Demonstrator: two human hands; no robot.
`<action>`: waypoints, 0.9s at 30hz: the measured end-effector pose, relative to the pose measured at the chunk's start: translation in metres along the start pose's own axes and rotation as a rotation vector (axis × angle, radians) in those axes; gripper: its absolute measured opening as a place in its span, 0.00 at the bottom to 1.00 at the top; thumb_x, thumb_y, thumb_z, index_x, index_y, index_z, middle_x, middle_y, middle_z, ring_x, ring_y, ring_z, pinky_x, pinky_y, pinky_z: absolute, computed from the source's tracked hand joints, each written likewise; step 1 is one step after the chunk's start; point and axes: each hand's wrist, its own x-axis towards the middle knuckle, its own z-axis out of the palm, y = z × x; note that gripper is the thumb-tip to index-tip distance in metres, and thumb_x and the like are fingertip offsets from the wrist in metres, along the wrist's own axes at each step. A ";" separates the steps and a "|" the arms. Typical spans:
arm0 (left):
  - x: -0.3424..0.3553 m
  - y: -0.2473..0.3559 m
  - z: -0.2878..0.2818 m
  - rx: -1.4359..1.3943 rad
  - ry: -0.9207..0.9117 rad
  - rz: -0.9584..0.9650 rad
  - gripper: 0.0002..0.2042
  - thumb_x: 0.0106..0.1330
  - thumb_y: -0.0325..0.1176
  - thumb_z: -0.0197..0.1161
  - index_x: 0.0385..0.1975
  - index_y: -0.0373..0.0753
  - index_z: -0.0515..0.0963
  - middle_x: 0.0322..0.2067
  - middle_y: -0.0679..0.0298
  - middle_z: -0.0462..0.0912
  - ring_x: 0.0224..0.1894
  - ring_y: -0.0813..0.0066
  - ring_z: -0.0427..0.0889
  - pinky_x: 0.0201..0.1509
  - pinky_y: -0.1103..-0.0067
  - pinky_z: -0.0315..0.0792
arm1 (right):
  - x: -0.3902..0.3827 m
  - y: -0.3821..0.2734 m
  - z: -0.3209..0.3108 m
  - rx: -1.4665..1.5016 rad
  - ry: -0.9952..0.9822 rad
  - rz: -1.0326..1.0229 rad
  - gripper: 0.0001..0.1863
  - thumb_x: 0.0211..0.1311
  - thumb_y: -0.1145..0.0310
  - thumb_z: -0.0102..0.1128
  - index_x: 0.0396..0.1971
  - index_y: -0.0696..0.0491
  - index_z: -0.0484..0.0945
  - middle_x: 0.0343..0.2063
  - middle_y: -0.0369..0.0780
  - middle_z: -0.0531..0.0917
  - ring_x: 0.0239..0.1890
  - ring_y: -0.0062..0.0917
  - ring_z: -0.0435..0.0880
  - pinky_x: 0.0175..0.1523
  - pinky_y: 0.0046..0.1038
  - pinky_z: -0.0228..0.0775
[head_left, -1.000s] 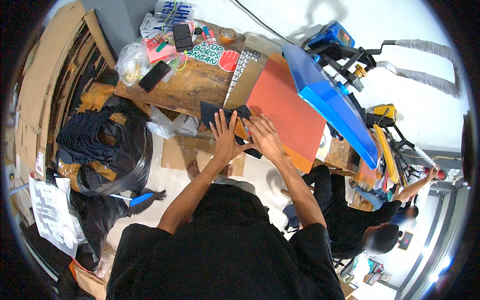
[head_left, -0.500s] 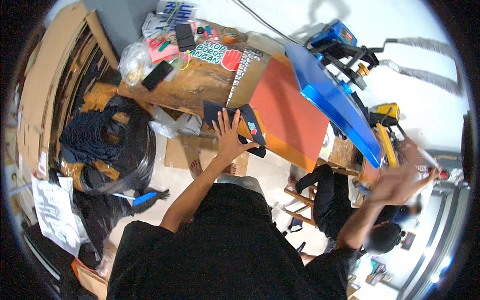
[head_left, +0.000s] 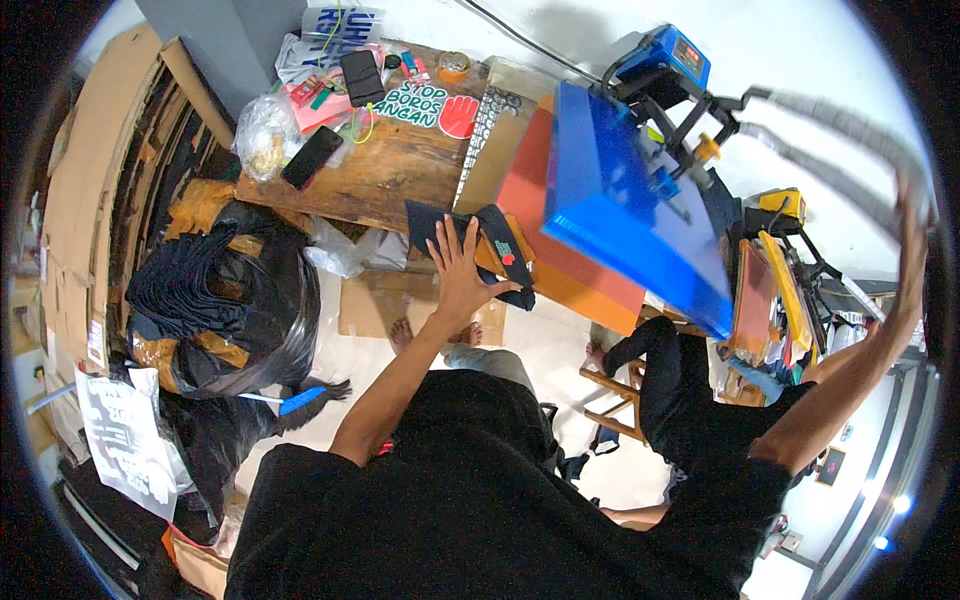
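My left hand (head_left: 462, 272) lies with its fingers spread on a dark cloth piece (head_left: 422, 222), which bears a small green-and-red print at its right part. The cloth sits at the near-left end of a heat press, over an orange-brown board edge. At the far right, my right hand (head_left: 912, 195) is raised and wrapped round the grey padded handle (head_left: 840, 115) of the press, somewhat blurred. The blue upper plate (head_left: 640, 225) hangs tilted above the orange-red lower pad (head_left: 540, 160), to the right of the cloth.
A wooden table (head_left: 400, 165) bears phones (head_left: 312, 157), a sticker sheet (head_left: 428, 105), a tape roll (head_left: 453, 67) and a plastic bag (head_left: 268, 135). Dark cloth pieces (head_left: 185, 285) are stacked at left. Another person (head_left: 685, 395) sits on a wooden stool to the right, beside a second press (head_left: 775, 225).
My right hand has risen to the right, from the air onto the handle. The handle has bent lower and the blue plate has shifted left, showing more top. My left hand stays on the cloth.
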 end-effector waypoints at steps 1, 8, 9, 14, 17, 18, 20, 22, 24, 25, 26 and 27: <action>0.001 -0.003 0.001 -0.001 0.016 0.009 0.70 0.33 0.67 0.78 0.77 0.45 0.44 0.74 0.36 0.30 0.77 0.37 0.26 0.73 0.42 0.24 | -0.030 -0.021 0.001 0.092 -0.112 -0.011 0.40 0.49 0.32 0.65 0.30 0.64 0.81 0.24 0.50 0.83 0.28 0.41 0.84 0.37 0.41 0.76; 0.006 -0.019 0.014 -0.022 -0.028 0.117 0.70 0.37 0.62 0.79 0.76 0.40 0.39 0.74 0.33 0.30 0.77 0.36 0.26 0.74 0.43 0.25 | -0.195 -0.167 0.068 0.404 -1.474 0.184 0.39 0.36 0.38 0.80 0.32 0.62 0.79 0.23 0.46 0.82 0.28 0.38 0.85 0.39 0.36 0.78; 0.005 -0.025 0.015 -0.021 -0.054 0.154 0.68 0.41 0.60 0.79 0.76 0.38 0.38 0.73 0.33 0.30 0.77 0.37 0.26 0.74 0.43 0.25 | -0.202 -0.169 0.076 0.506 -1.423 0.171 0.37 0.37 0.37 0.78 0.24 0.62 0.81 0.18 0.48 0.81 0.24 0.40 0.84 0.37 0.37 0.78; 0.001 0.028 -0.075 -0.406 0.165 0.118 0.50 0.58 0.39 0.62 0.73 0.26 0.37 0.73 0.39 0.42 0.77 0.45 0.40 0.77 0.57 0.34 | -0.229 -0.169 0.092 0.630 -1.199 0.083 0.36 0.41 0.35 0.73 0.14 0.61 0.81 0.14 0.51 0.81 0.23 0.46 0.84 0.35 0.41 0.78; 0.004 0.143 -0.099 -0.720 -0.002 0.262 0.36 0.65 0.41 0.58 0.68 0.27 0.55 0.68 0.40 0.59 0.71 0.47 0.60 0.74 0.52 0.46 | -0.230 -0.160 0.099 0.601 -1.306 -0.077 0.28 0.46 0.43 0.75 0.26 0.58 0.85 0.19 0.50 0.83 0.24 0.40 0.85 0.33 0.34 0.77; 0.012 0.178 -0.088 -0.678 -0.113 0.431 0.35 0.65 0.43 0.58 0.68 0.28 0.57 0.69 0.40 0.56 0.72 0.46 0.57 0.75 0.52 0.43 | -0.239 -0.155 0.103 0.654 -1.351 -0.018 0.28 0.46 0.43 0.75 0.27 0.57 0.85 0.20 0.50 0.83 0.25 0.40 0.85 0.34 0.35 0.77; 0.026 0.251 -0.068 -0.640 -0.344 0.772 0.34 0.66 0.47 0.56 0.68 0.31 0.61 0.72 0.40 0.51 0.75 0.45 0.51 0.77 0.50 0.35 | -0.255 -0.157 0.104 0.666 -1.372 0.031 0.28 0.46 0.43 0.75 0.28 0.57 0.85 0.21 0.50 0.84 0.26 0.40 0.85 0.35 0.35 0.78; 0.019 0.261 -0.032 -0.390 -0.383 0.698 0.41 0.65 0.56 0.57 0.70 0.32 0.58 0.74 0.41 0.47 0.77 0.46 0.46 0.77 0.49 0.34 | -0.265 -0.166 0.120 0.682 -1.349 0.033 0.28 0.46 0.43 0.75 0.29 0.56 0.85 0.22 0.50 0.84 0.27 0.40 0.86 0.35 0.36 0.78; 0.016 0.256 -0.034 -0.309 -0.463 0.603 0.45 0.62 0.60 0.58 0.72 0.34 0.56 0.75 0.42 0.46 0.77 0.47 0.43 0.77 0.50 0.36 | -0.278 -0.171 0.118 0.699 -1.335 0.075 0.28 0.45 0.43 0.75 0.31 0.56 0.85 0.24 0.49 0.85 0.27 0.40 0.86 0.36 0.37 0.78; 0.020 0.257 -0.037 -0.267 -0.486 0.591 0.45 0.62 0.59 0.58 0.73 0.35 0.56 0.75 0.43 0.46 0.77 0.47 0.44 0.77 0.50 0.37 | -0.280 -0.171 0.116 0.708 -1.327 0.079 0.28 0.45 0.43 0.75 0.32 0.56 0.85 0.24 0.49 0.85 0.28 0.40 0.86 0.37 0.37 0.78; 0.024 0.259 -0.039 -0.225 -0.512 0.581 0.44 0.62 0.59 0.59 0.73 0.35 0.56 0.75 0.43 0.46 0.77 0.48 0.44 0.77 0.50 0.37 | -0.275 -0.172 0.123 0.718 -1.302 0.060 0.29 0.45 0.42 0.75 0.32 0.55 0.85 0.25 0.49 0.85 0.28 0.40 0.86 0.37 0.37 0.78; 0.026 0.263 -0.046 -0.203 -0.534 0.590 0.44 0.62 0.58 0.59 0.73 0.36 0.56 0.75 0.44 0.47 0.77 0.48 0.44 0.77 0.51 0.38 | -0.273 -0.175 0.126 0.710 -1.285 0.042 0.29 0.45 0.42 0.75 0.33 0.55 0.85 0.25 0.49 0.85 0.29 0.40 0.86 0.38 0.38 0.79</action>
